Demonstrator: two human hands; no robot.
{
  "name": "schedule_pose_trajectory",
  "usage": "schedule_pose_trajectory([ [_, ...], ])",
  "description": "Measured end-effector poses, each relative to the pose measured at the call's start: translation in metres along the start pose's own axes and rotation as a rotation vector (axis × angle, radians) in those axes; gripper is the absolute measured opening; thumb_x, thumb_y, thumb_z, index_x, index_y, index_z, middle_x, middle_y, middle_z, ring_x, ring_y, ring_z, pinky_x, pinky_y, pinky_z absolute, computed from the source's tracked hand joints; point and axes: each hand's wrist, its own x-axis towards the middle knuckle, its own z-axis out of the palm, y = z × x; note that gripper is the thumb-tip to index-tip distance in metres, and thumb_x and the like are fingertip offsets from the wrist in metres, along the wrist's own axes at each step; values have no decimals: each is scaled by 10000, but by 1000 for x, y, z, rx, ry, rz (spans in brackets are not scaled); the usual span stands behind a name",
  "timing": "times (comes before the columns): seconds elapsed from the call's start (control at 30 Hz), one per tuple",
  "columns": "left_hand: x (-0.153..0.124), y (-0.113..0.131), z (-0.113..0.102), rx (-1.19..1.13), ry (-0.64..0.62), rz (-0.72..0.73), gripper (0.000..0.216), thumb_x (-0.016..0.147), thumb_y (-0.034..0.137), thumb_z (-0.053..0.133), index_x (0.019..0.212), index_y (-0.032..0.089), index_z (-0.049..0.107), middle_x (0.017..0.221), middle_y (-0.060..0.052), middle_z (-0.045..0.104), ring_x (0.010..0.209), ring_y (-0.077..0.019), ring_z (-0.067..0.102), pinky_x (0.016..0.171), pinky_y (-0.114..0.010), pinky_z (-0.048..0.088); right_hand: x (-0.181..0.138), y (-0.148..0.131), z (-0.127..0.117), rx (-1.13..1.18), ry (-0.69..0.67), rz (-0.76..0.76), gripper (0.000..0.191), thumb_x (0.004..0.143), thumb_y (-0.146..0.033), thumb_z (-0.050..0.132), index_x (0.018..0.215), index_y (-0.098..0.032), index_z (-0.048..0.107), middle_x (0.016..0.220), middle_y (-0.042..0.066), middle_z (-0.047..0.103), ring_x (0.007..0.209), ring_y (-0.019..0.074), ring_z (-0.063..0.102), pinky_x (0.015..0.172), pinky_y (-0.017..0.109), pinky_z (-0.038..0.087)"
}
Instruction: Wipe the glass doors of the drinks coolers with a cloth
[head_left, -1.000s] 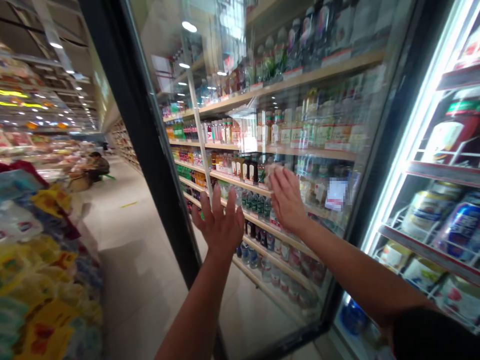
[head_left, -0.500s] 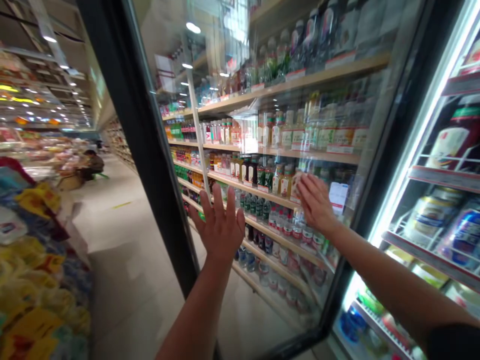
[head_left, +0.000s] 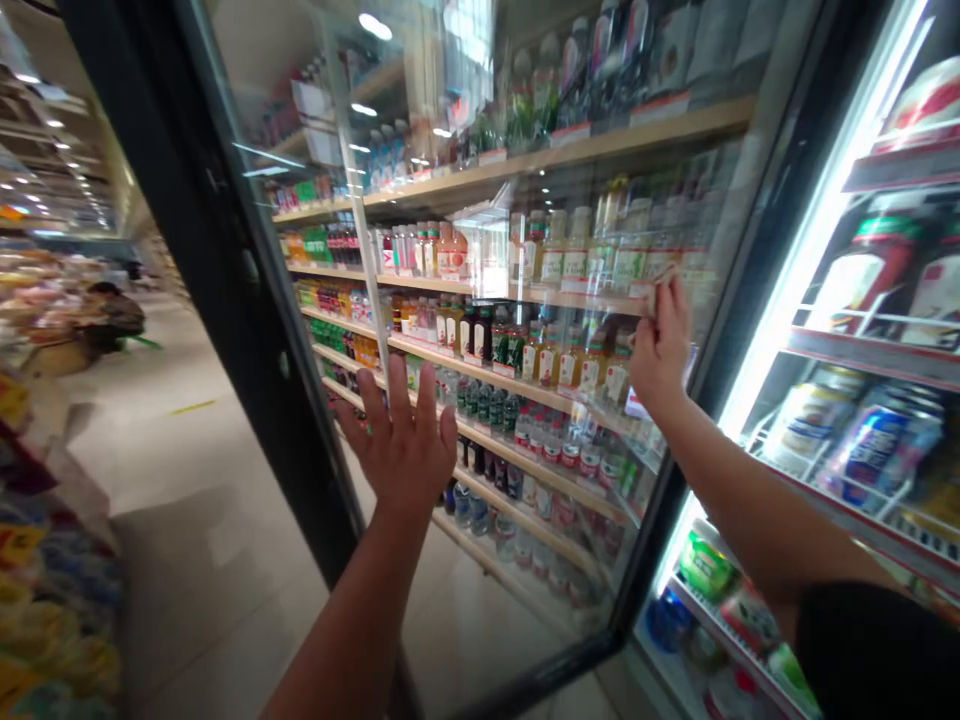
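Observation:
A glass cooler door (head_left: 517, 630) with a black frame (head_left: 191, 250) stands swung open in front of me. My left hand (head_left: 401, 440) is spread flat against the pane, or very close to it, in its lower left part, holding nothing. Higher and to the right, my right hand (head_left: 664, 350) is closed around a pale, crumpled cloth (head_left: 658, 290) at the glass. Only a little of the cloth shows past the fingers. Bottles on wooden shelves (head_left: 480, 385) appear through the pane, mixed with reflections.
At the right is the lit cooler interior, with bottles (head_left: 862, 265) and cans (head_left: 874, 450) on wire-fronted shelves. Yellow packaged goods (head_left: 52, 640) line the left edge. A person (head_left: 112, 315) sits low beside the pale floor aisle (head_left: 187, 480) farther back.
My right hand has moved up and to the right across the glass with the cloth. The left hand stays spread, sitting slightly farther left in view. The camera view has shifted to the right.

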Motion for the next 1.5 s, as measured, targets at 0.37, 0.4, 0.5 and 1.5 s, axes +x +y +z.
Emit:
schedule_pose_trajectory([
  [0.37,2,0,0,-10,-3,-5,710,995,360,569,1630,260,269,1681,-136,268,1596,-328,59,1277,-618,22,-2,-14,-2,59,-108,-146,631,1037,-193,421,1615,-401,277,1650,10,385,1524,264,359,1237,577,357],
  [0.4,1,0,0,-11,-12,-13,698,998,365,563,1627,258,279,1681,-136,270,1595,-330,59,1276,-624,24,2,-14,0,44,-71,-90,622,1044,-209,414,1620,-392,266,1666,15,353,1532,274,343,1241,592,341],
  [0.5,0,-1,0,-16,-43,-41,652,1005,376,545,1609,255,333,1681,-131,275,1594,-333,58,1274,-634,29,-3,-29,5,53,-116,-104,665,1043,-215,416,1645,-369,178,1704,22,268,1566,288,265,1264,602,289],
  [1.5,3,-10,9,-101,-96,-57,638,1005,375,518,1605,247,344,1672,-152,292,1589,-374,76,1243,-706,52,12,-114,31,37,-341,-262,696,1037,-152,293,1642,-439,102,1634,-53,406,1561,220,289,1306,543,259],
])
